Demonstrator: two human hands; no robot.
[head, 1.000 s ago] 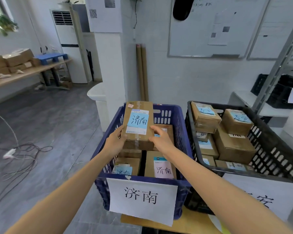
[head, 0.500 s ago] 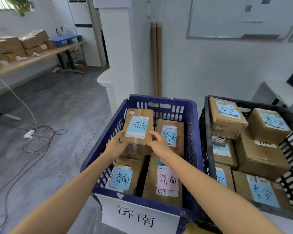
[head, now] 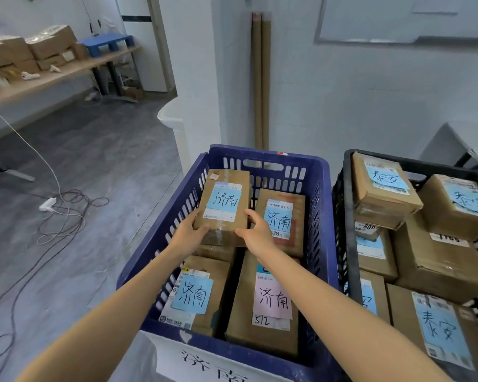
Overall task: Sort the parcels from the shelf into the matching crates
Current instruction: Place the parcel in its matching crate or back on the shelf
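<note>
I judged the left hand point(head: 189, 235), curled round the near-left corner of the parcel point(head: 224, 201), and the right hand point(head: 256, 233), pinching its near-right corner, ought to lower it level into the crate's point(head: 301, 159) far-left corner, a brown taped carton bearing a blue handwritten slip.

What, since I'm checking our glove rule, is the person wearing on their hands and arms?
Nothing visible: the left hand and right hand are bare, with no gloves, rings or watch. Both forearms are uncovered to the picture's lower edge; no sleeve shows.
</note>
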